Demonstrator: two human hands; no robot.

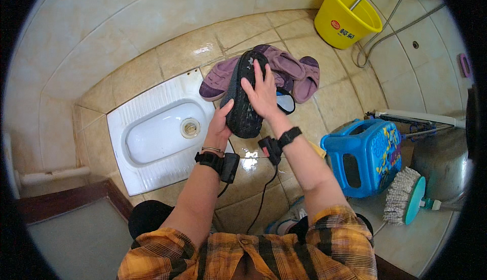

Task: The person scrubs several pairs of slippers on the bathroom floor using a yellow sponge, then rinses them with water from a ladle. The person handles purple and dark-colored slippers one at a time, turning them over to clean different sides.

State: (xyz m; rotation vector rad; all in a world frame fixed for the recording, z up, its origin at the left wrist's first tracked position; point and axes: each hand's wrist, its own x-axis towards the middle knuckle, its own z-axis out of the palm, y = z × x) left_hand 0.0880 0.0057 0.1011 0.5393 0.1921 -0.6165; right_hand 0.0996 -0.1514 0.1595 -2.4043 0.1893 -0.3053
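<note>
Black shoe [239, 101]: long axis near–far, far end slightly right. Left hand [219, 125] clasping left edge; right hand [264, 96] lying across, fingers spread. Yellow bucket [331, 12], far right: dark lettering.

- The scene is viewed from the person's head, through the left of two fisheye cameras worn side by side.
- The left hand [218, 129] and right hand [265, 95] are shown near the centre, from above, at close range.
- The lens is aimed steeply down and somewhat forward; the shirt [223, 255], nearer than both hands, is cut by the lower edge.
- Beyond the hands, the wall [152, 9] is bent; ahead and right, the bucket [337, 33] is seen from farther off.
</note>
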